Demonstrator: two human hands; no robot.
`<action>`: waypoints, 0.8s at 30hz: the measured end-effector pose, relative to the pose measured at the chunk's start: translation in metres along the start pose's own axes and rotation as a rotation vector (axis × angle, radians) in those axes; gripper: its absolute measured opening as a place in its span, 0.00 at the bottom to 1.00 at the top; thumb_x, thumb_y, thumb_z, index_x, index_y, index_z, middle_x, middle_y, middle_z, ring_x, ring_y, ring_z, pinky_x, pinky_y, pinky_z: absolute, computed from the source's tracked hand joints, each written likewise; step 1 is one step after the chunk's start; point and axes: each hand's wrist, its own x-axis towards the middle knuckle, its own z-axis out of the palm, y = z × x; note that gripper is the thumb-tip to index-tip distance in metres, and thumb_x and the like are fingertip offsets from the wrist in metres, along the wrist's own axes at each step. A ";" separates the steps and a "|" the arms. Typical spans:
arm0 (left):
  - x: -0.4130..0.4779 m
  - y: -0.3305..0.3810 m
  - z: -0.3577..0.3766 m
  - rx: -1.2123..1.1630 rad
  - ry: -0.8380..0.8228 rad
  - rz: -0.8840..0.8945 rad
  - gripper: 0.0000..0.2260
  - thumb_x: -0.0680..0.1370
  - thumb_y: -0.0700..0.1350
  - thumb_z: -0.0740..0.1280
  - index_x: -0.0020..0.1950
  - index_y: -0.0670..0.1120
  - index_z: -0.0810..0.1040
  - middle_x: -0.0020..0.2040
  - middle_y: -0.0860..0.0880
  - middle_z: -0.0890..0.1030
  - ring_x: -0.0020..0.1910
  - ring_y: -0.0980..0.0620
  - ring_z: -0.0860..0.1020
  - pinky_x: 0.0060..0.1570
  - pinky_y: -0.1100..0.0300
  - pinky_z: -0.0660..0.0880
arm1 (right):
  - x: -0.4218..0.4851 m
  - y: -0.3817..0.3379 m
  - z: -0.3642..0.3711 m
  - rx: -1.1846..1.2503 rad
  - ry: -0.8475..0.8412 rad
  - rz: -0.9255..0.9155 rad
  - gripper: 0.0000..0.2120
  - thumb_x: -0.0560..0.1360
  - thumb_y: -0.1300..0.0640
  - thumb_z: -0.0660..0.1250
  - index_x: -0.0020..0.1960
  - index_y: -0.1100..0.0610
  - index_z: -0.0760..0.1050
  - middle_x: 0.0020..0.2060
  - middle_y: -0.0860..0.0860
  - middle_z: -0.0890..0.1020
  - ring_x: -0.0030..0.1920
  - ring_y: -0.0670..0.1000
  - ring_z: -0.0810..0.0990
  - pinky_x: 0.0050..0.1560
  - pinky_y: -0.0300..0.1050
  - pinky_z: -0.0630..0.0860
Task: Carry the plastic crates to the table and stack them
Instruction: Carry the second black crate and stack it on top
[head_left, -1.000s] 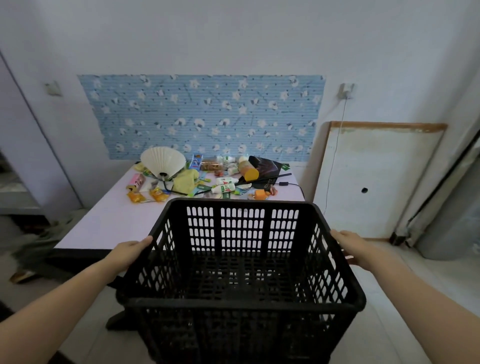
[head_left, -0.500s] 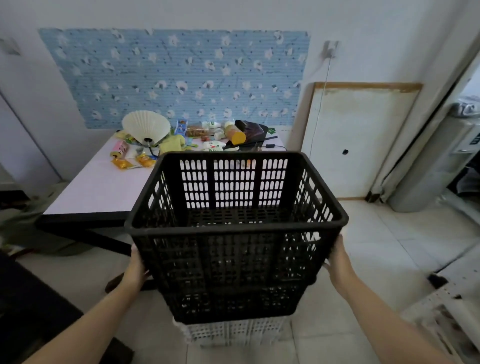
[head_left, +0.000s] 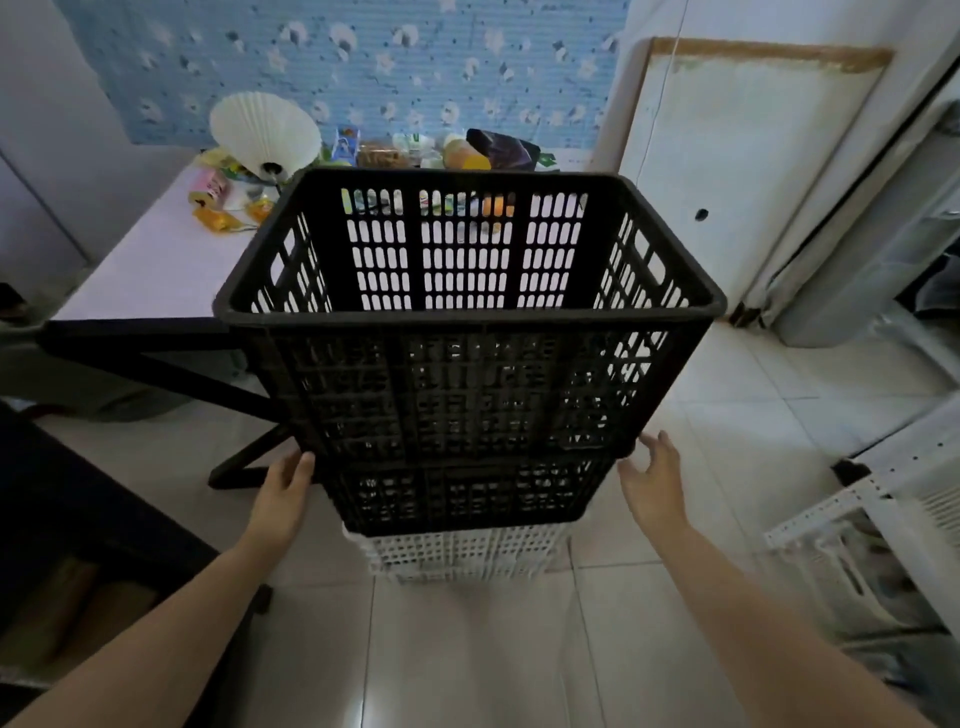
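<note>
We are flanking the black crate (head_left: 467, 332) — left hand (head_left: 283, 493) touching its lower corner, right hand (head_left: 655, 480) just beside, fingers spread, gripping nothing.

Pale tiled floor (head_left: 467, 649) bearing white crate (head_left: 462, 553), white table (head_left: 171, 265) strewn with snack packets (head_left: 218, 218), paper fan (head_left: 265, 132)

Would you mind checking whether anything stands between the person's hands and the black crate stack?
Nothing visible does. The left hand touches the lower left edge of the black crate stack; the right hand is open just off its lower right corner, only bare floor between.
</note>
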 end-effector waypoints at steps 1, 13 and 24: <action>0.003 -0.004 -0.001 -0.008 0.006 0.001 0.23 0.83 0.52 0.58 0.75 0.44 0.65 0.70 0.45 0.72 0.72 0.44 0.68 0.68 0.54 0.64 | 0.002 0.008 0.003 -0.026 0.019 -0.010 0.25 0.78 0.56 0.64 0.73 0.58 0.64 0.77 0.54 0.58 0.77 0.51 0.57 0.73 0.45 0.55; 0.051 -0.083 0.054 -0.066 0.300 0.403 0.07 0.84 0.49 0.49 0.61 0.51 0.61 0.46 0.47 0.74 0.45 0.47 0.75 0.46 0.51 0.71 | 0.039 0.078 0.070 0.165 0.388 -0.403 0.15 0.80 0.54 0.60 0.65 0.56 0.66 0.57 0.48 0.73 0.55 0.44 0.72 0.56 0.42 0.68; 0.121 -0.098 0.088 -0.342 0.680 0.680 0.10 0.76 0.48 0.50 0.50 0.45 0.64 0.40 0.44 0.71 0.41 0.45 0.69 0.45 0.47 0.66 | 0.086 0.100 0.114 0.290 0.707 -0.678 0.09 0.77 0.52 0.59 0.51 0.58 0.67 0.44 0.49 0.72 0.41 0.46 0.69 0.35 0.33 0.62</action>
